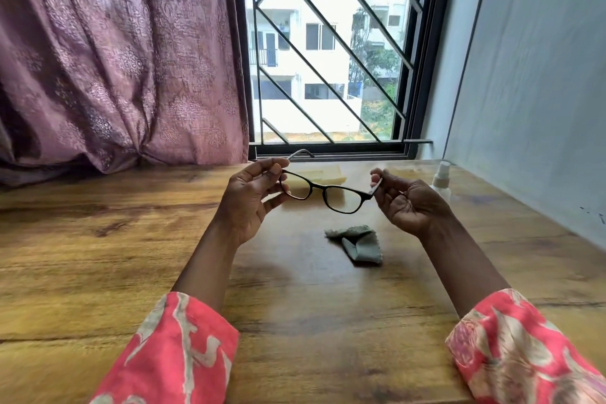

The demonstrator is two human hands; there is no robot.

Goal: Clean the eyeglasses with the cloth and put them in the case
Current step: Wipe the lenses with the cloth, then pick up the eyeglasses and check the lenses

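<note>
Dark-framed eyeglasses between both hands, yellow case behind.

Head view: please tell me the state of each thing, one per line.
eyeglasses: held in the air, temples unfolded
left hand: pinches one temple
right hand: pinches the other temple
cloth: crumpled on the table
spray bottle: upright, cap on

Yellow case partly behind eyeglasses; spray bottle base behind right hand; sleeves cropped below.
</note>
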